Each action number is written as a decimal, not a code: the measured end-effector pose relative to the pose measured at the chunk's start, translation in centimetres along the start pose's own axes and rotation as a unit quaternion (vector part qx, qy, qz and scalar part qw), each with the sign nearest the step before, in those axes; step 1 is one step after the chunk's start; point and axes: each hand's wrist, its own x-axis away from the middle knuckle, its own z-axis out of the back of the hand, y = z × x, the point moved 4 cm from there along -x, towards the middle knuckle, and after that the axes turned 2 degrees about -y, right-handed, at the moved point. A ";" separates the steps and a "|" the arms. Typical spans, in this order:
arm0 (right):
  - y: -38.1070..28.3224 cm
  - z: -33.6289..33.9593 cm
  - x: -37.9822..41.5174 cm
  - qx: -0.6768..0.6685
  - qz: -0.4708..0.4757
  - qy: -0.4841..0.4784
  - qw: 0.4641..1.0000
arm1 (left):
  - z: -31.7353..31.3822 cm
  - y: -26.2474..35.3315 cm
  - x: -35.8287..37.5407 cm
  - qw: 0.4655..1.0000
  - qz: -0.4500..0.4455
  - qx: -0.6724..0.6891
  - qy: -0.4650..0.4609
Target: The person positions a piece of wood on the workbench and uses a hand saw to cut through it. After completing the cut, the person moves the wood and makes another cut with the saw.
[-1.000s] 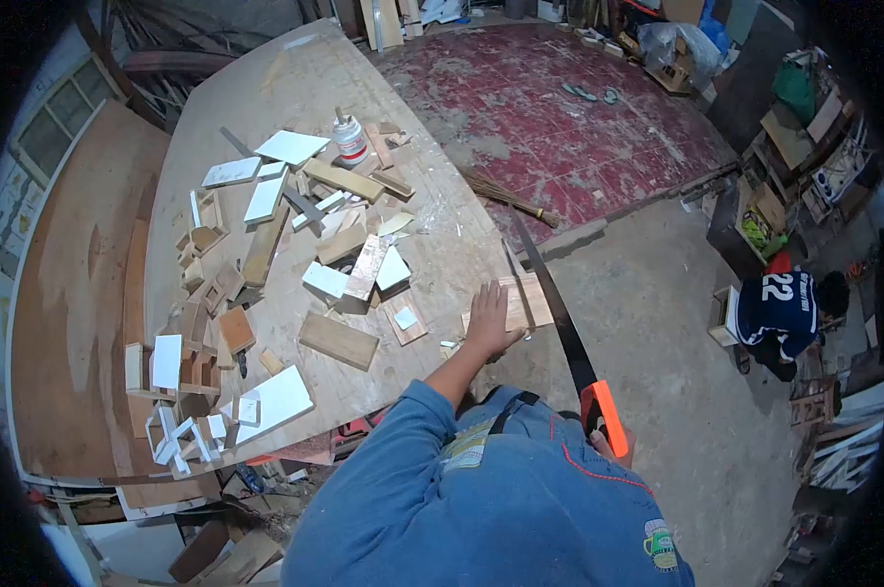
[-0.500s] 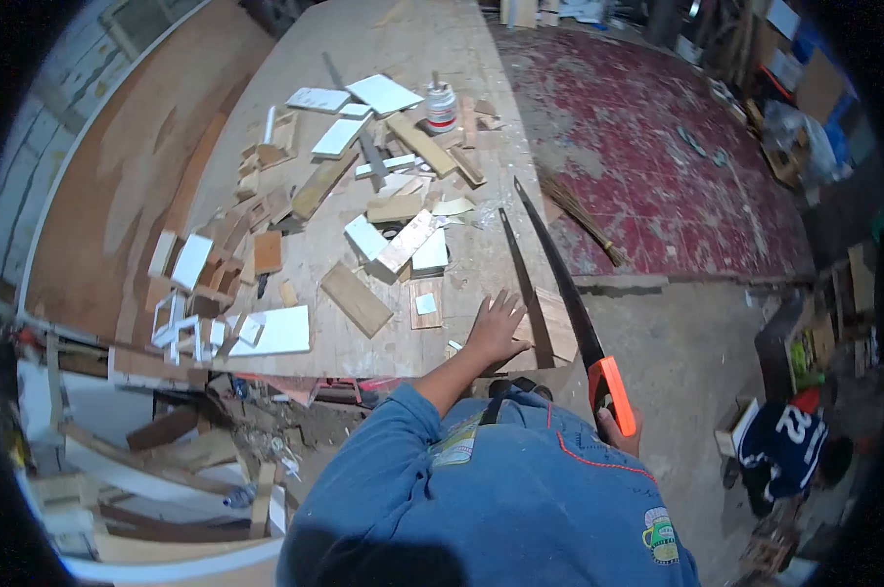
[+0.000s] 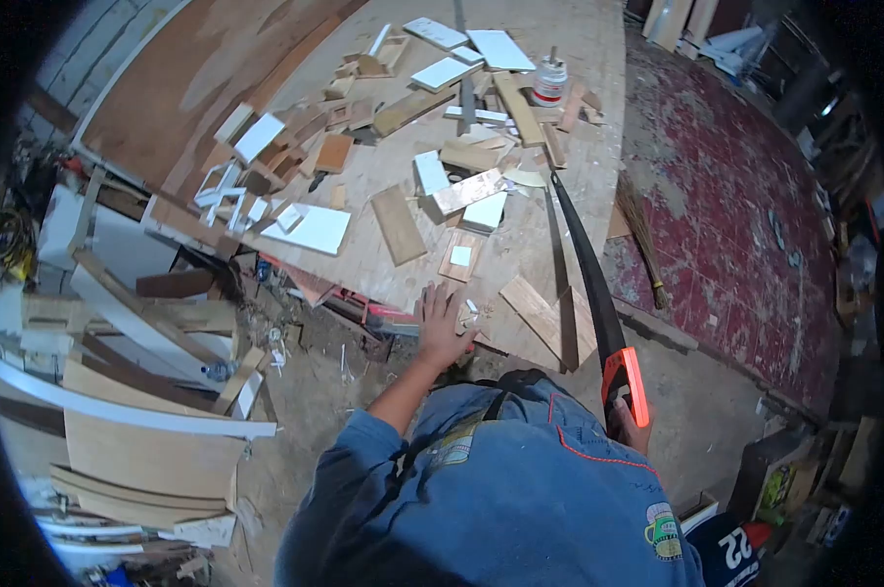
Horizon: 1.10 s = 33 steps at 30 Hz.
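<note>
My right hand [image 3: 632,428] is closed around the orange handle of a handsaw [image 3: 594,274], whose dark blade points up over the right side of the wooden table [image 3: 363,269]. Beneath the blade, its long shadow falls across a light wooden board [image 3: 537,315] at the table's front right. My left hand [image 3: 444,328], fingers apart and holding nothing, is at the front edge of the table. Near its fingertips are small white scraps [image 3: 472,307] and sawdust. Just beyond lies a small wooden block with a white square [image 3: 459,256] on top.
Wood offcuts and white-faced panels [image 3: 310,228] cover the table's middle. A white jar [image 3: 550,83] stands toward the back right. A broom [image 3: 645,245] lies by the table's right side. Curved wooden pieces [image 3: 138,401] are stacked at left. Another person [image 3: 730,553] is at lower right.
My left hand has lifted off the wooden board and moved left to the table edge. The view has turned, shifting the table contents rightward and upward. The saw stays in my right hand.
</note>
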 end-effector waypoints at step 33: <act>3.0 -11.6 9.5 -0.018 0.023 0.252 0.967 | -1.1 1.1 -7.3 0.955 -0.200 0.129 -0.176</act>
